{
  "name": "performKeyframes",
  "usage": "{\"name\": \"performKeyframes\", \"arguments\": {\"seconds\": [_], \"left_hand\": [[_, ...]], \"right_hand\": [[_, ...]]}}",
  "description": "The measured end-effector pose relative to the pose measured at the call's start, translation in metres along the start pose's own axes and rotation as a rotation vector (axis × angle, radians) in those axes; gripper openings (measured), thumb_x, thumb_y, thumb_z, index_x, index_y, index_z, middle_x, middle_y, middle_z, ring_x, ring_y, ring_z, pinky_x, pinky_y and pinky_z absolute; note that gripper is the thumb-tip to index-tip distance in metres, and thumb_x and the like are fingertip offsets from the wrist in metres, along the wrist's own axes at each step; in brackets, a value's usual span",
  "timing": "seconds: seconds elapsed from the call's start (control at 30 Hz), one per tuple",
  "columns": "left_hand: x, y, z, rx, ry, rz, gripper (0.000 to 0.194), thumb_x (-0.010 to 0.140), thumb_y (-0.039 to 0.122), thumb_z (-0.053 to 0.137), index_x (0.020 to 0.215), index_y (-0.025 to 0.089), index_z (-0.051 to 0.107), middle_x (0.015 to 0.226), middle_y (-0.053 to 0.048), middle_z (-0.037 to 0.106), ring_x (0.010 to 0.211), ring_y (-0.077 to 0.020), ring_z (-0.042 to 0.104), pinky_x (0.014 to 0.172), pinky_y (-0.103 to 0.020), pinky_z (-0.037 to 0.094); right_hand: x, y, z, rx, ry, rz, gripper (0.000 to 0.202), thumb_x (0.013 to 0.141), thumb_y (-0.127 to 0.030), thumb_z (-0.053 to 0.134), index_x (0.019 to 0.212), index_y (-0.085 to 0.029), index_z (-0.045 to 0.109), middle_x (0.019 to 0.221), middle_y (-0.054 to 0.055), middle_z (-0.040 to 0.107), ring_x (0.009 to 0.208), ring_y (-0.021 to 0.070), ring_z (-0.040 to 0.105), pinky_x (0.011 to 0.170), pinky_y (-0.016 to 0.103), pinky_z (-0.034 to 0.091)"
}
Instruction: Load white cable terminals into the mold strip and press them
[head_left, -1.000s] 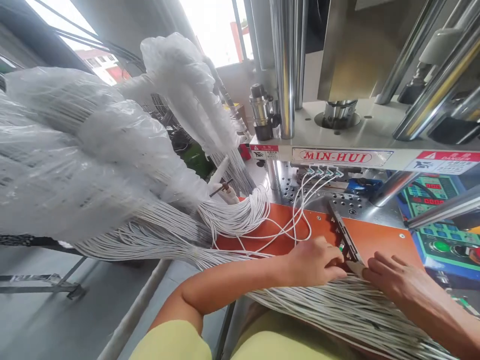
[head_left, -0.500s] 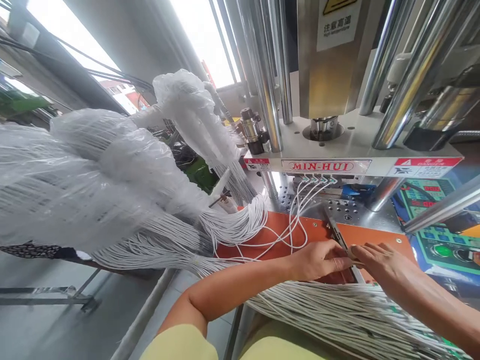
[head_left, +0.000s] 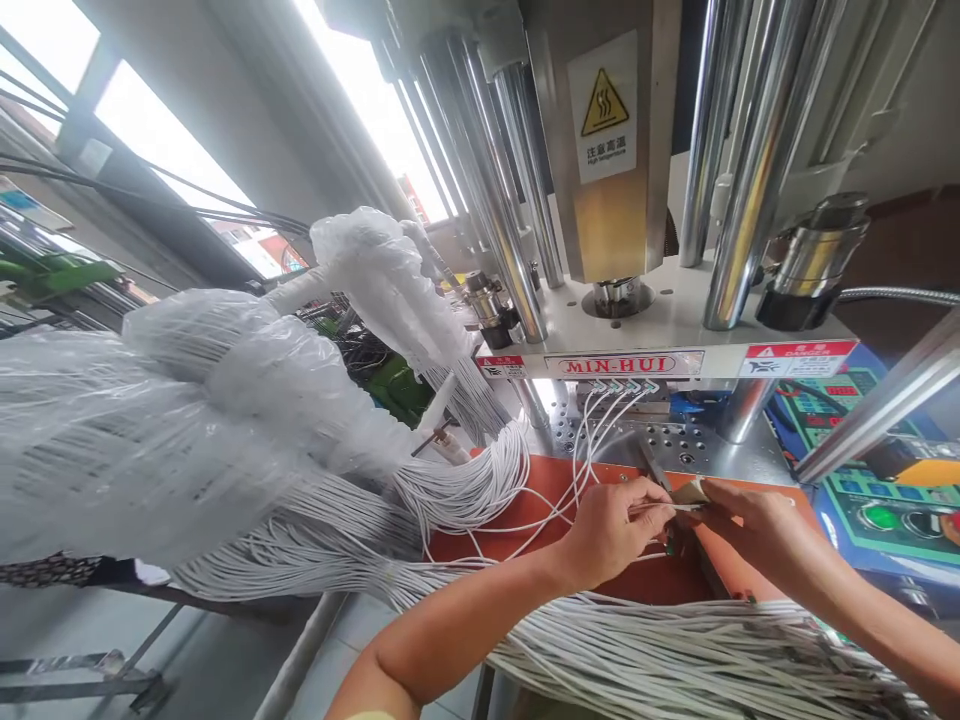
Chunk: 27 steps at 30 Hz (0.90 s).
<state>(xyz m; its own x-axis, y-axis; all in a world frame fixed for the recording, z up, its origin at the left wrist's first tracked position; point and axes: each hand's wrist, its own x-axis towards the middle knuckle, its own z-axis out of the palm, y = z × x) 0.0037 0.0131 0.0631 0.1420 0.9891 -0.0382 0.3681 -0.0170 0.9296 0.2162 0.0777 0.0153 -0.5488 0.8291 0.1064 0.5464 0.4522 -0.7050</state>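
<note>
White strand (head_left: 685, 507) btwn both hands (head_left: 616, 530) (head_left: 761, 520)

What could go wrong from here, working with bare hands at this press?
The left hand might catch the loose thin white cables looping over the orange-red work surface. Fingers reaching under the off-white metal press plate could be crushed or burned: its red-and-white labels read DANGER, and the sign above warns of high temperature.

Daylight floods a window (head_left: 364, 85) at eleven o'clock as green machinery (head_left: 71, 274) stands at nine and a metal frame (head_left: 67, 691) at eight.
</note>
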Motion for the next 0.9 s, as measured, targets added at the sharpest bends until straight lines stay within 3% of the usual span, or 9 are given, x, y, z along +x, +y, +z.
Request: {"name": "performKeyframes", "arguments": {"seconds": [0.1,0.2,0.3,0.43,0.57,0.63,0.73,0.9], "left_hand": [[0.002,0.002,0.006,0.112,0.051,0.116,0.013,0.090,0.021,0.061,0.103,0.019,0.064,0.086,-0.003,0.076,0.082,-0.0168,0.073,0.076,-0.025,0.052],[0.005,0.001,0.011,0.229,0.077,0.231,0.022,0.090,0.026,0.065,0.111,0.020,0.060,0.096,-0.005,0.078,0.088,-0.0199,0.075,0.077,-0.027,0.053],[0.007,0.000,0.010,0.345,0.099,0.297,0.016,0.096,0.032,0.059,0.108,0.022,0.062,0.091,-0.004,0.078,0.078,-0.0188,0.074,0.071,-0.027,0.051],[0.009,-0.001,-0.002,0.313,0.148,0.243,0.010,0.097,0.024,0.052,0.101,0.021,0.061,0.081,-0.002,0.076,0.071,-0.0157,0.071,0.068,-0.025,0.049],[0.015,-0.007,-0.016,0.150,0.122,0.155,0.009,0.092,0.017,0.051,0.098,0.020,0.057,0.077,-0.001,0.075,0.068,-0.0132,0.069,0.068,-0.022,0.050],[0.019,-0.011,-0.019,0.159,0.119,0.112,0.009,0.087,0.014,0.055,0.094,0.020,0.057,0.070,0.001,0.073,0.064,-0.0127,0.067,0.066,-0.022,0.049],[0.021,-0.017,-0.022,0.202,0.128,0.057,0.005,0.084,0.016,0.060,0.085,0.020,0.057,0.062,0.003,0.069,0.057,-0.0113,0.063,0.062,-0.021,0.047],[0.018,-0.020,-0.027,0.124,0.080,0.063,0.015,0.090,0.020,0.059,0.105,0.019,0.059,0.063,0.004,0.070,0.062,-0.0124,0.066,0.069,-0.023,0.050]], "right_hand": [[0.000,-0.014,0.000,-0.112,0.040,-0.016,0.026,0.094,-0.038,0.044,0.083,-0.025,0.064,0.063,0.002,0.066,0.054,0.0152,0.060,0.053,0.022,0.041],[0.003,-0.025,-0.002,-0.162,0.053,-0.026,0.023,0.093,-0.033,0.042,0.081,-0.026,0.059,0.056,0.000,0.062,0.044,0.0143,0.052,0.048,0.023,0.036],[0.005,-0.023,-0.003,-0.149,0.035,0.005,0.022,0.095,-0.037,0.039,0.086,-0.027,0.056,0.061,0.002,0.067,0.050,0.0177,0.060,0.050,0.025,0.040],[-0.007,-0.006,0.006,-0.252,-0.030,0.098,0.031,0.093,-0.042,0.044,0.117,-0.024,0.054,0.104,0.011,0.076,0.083,0.0273,0.074,0.063,0.033,0.051],[-0.028,-0.008,0.024,-0.433,-0.223,0.180,0.041,0.088,-0.040,0.056,0.123,-0.019,0.055,0.123,0.018,0.069,0.103,0.0353,0.070,0.075,0.042,0.054],[-0.031,-0.019,0.031,-0.462,-0.324,0.260,0.041,0.087,-0.028,0.055,0.126,-0.015,0.054,0.124,0.020,0.068,0.108,0.0357,0.069,0.081,0.044,0.053],[-0.023,-0.035,0.032,-0.461,-0.360,0.378,0.046,0.085,-0.011,0.047,0.130,-0.012,0.050,0.118,0.018,0.070,0.104,0.0335,0.070,0.081,0.042,0.050],[0.002,-0.034,0.018,-0.393,-0.322,0.315,0.047,0.078,-0.009,0.049,0.124,-0.016,0.057,0.110,0.013,0.073,0.101,0.0309,0.071,0.075,0.034,0.045]]}}
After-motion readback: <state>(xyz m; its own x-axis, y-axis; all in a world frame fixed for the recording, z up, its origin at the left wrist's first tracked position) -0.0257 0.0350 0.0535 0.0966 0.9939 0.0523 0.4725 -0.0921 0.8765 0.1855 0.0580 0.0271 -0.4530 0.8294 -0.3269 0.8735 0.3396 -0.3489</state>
